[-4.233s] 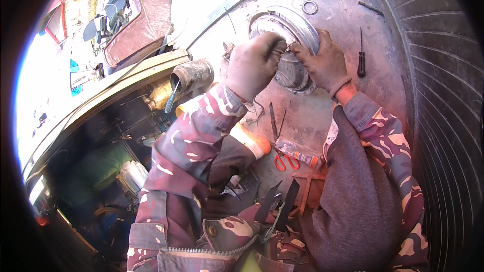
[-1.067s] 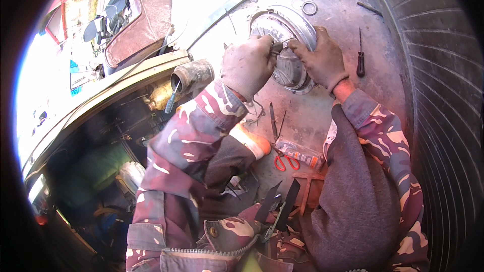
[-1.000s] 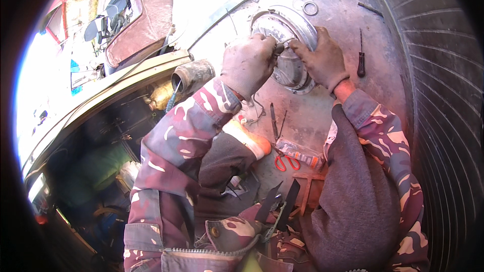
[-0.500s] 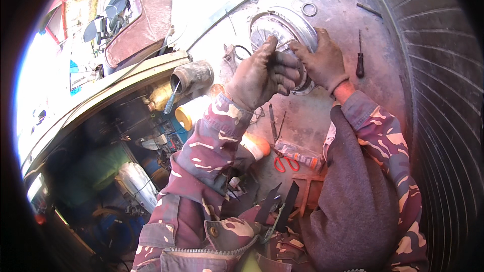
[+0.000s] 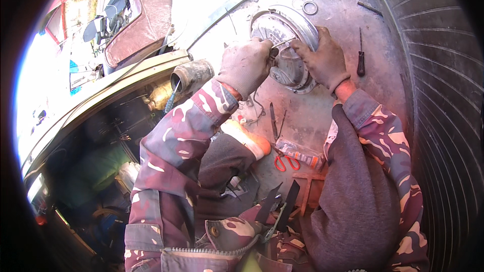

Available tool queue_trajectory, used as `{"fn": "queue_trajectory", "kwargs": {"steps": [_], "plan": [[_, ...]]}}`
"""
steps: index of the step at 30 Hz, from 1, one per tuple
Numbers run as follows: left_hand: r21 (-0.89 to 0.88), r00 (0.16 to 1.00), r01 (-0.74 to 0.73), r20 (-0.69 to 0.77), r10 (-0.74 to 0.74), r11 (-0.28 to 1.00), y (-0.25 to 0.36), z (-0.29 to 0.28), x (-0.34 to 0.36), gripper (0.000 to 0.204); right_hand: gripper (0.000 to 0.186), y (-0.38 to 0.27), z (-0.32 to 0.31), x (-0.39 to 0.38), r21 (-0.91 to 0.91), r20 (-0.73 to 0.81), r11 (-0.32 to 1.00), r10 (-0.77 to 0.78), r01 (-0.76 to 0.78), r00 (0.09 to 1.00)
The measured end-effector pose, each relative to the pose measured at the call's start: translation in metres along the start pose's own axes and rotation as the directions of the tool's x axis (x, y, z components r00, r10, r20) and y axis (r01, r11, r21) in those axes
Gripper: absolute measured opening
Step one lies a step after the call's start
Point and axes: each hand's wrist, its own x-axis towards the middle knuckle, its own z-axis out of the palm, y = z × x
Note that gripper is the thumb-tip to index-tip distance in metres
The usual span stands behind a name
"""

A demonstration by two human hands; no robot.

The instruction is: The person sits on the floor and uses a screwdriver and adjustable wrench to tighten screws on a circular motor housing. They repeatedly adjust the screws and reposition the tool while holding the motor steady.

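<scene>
My gloved right hand [image 5: 322, 58] grips the rim of a round, stepped metal housing [image 5: 287, 68] lying on the grimy metal surface [image 5: 375, 106]. My gloved left hand [image 5: 248, 64] is knuckles up at the housing's left side, its fingers closed round what looks like a thin metal tool [image 5: 281, 42], whose shaft reaches toward the middle of the housing beside my right thumb. The tip of that tool is too small to make out. To the right lies a black-handled screwdriver [image 5: 361, 63], and above the housing are loose metal rings [image 5: 309, 7].
Below my hands lie red-handled scissors [image 5: 286, 162], a knife-like blade [image 5: 272, 121] and a tube [image 5: 300, 155], near my shoe [image 5: 252, 138]. An open metal can [image 5: 194, 75] sits at the left edge beside a dark, cluttered recess [image 5: 91, 171]. A ribbed dark wall [image 5: 438, 111] curves along the right.
Half a second ago my left hand was turned with its palm showing and fingers loosely curled; it has rolled back knuckles up. My right hand stays on the rim, almost unmoved.
</scene>
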Motion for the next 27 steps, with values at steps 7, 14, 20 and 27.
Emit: {"fn": "queue_trajectory", "kwargs": {"steps": [7, 14, 20, 27], "plan": [[-0.637, 0.94, 0.313, 0.1, -0.327, 0.705, -0.005, 0.009, -0.006, 0.056, 0.063, 0.0, -0.001, 0.0, -0.015, -0.005, 1.0, -0.021, 0.021, 1.0], [-0.703, 0.697, 0.639, 0.701, -0.151, -0.312, 0.003, 0.009, -0.006, 0.068, 0.062, 0.001, 0.0, 0.0, 0.008, -0.011, 1.0, -0.025, 0.025, 1.0], [-0.615, 0.676, 0.516, 0.72, -0.157, -0.596, 0.017, 0.011, -0.004, 0.052, 0.062, -0.001, 0.0, 0.0, -0.001, -0.024, 0.999, -0.035, 0.035, 0.999], [-0.711, 0.712, 0.555, 0.675, -0.195, -0.431, 0.012, 0.006, 0.001, 0.041, 0.064, -0.001, 0.0, 0.001, -0.03, -0.01, 0.999, -0.04, 0.039, 0.999]]}}
